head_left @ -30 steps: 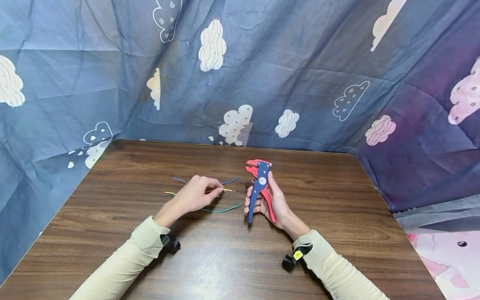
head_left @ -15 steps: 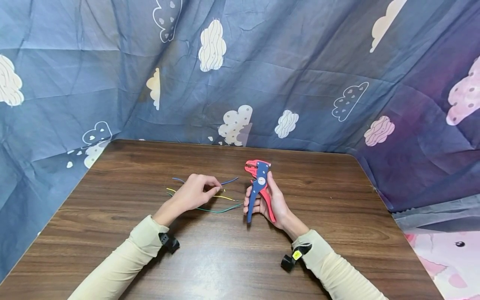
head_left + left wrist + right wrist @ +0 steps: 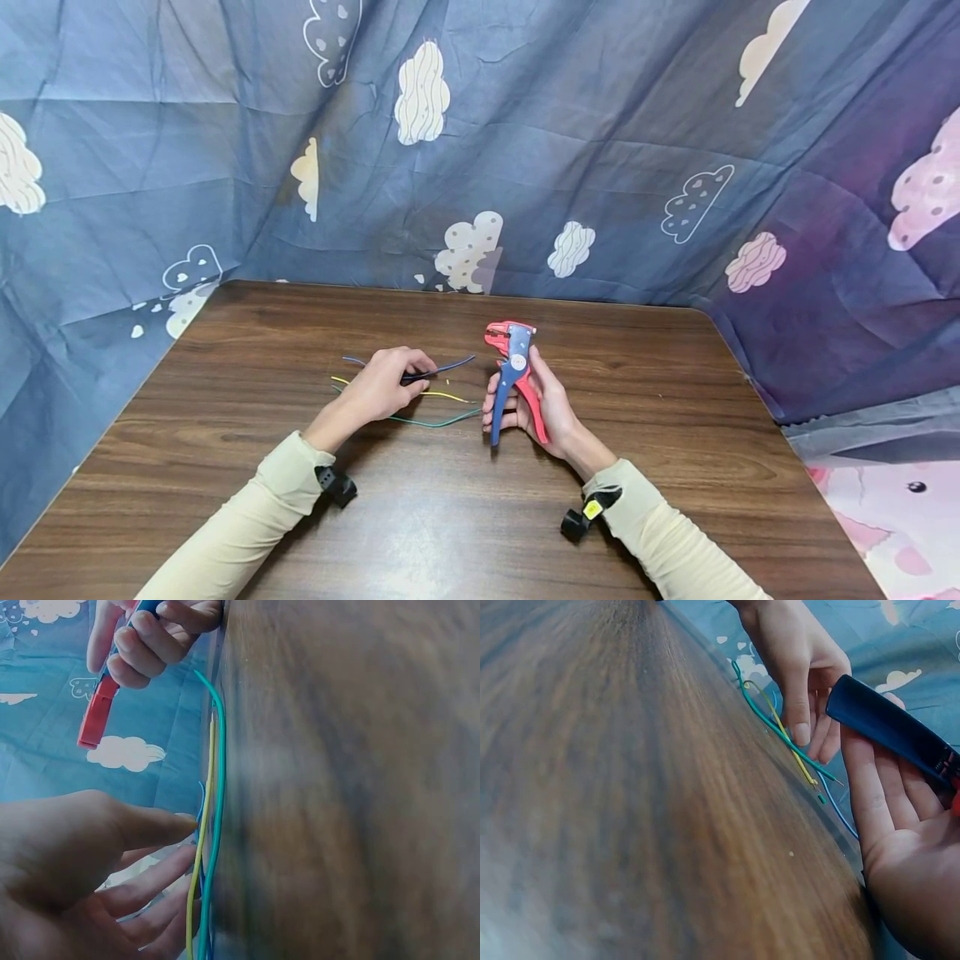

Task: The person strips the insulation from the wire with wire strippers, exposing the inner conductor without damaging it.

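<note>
The head view looks forward and down from above the near side of the table (image 3: 450, 517), far enough back to take in both sleeves (image 3: 240, 525) and the printed cloth (image 3: 570, 125) behind. The left wrist view sits low and close by the left hand (image 3: 384, 385), turned sideways with the tabletop on its right, facing the right hand (image 3: 553, 404). Equally near, the right wrist view puts the tabletop on its left and faces the left hand, both close views sharing the green wire (image 3: 438, 424) and yellow wire (image 3: 447, 395).

three wires (image 3: 435, 425) (image 3: 447, 395) (image 3: 456, 365) are counted at nine o'clock from one red-and-blue tool (image 3: 512, 367); two hands (image 3: 382, 386) (image 3: 553, 404), two wrist cameras (image 3: 342, 488) (image 3: 575, 525) and one table (image 3: 645, 417) are seen.
</note>
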`<state>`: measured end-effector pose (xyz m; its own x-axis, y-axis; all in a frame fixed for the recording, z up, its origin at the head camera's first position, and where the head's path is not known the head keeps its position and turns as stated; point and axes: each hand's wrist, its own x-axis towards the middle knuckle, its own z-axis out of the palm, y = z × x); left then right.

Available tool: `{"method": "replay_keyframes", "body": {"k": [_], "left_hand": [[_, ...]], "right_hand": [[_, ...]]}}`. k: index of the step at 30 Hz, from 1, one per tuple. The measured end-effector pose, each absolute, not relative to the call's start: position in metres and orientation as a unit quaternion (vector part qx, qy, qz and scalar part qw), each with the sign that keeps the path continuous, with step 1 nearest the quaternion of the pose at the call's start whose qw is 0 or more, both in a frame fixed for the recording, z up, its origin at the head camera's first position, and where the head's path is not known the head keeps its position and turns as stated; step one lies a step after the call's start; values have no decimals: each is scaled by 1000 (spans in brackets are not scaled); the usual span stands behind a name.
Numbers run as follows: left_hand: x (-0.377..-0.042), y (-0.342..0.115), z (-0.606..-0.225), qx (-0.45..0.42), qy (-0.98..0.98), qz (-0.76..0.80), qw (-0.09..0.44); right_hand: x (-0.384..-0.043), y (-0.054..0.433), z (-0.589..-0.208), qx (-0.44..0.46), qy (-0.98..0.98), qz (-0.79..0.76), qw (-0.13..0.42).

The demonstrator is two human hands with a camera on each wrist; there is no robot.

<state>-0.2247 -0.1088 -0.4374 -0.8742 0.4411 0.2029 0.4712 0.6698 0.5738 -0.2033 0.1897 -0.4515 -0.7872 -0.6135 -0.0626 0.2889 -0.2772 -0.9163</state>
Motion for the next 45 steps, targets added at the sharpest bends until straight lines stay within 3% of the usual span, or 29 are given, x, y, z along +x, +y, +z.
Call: {"method": "replay_keyframes", "body": {"k": [45], "left_hand": [[-222,-108,-436,-207,-932,-296,-6]], "right_hand": [[-207,190,-450,-152,540,-768,309]]}}
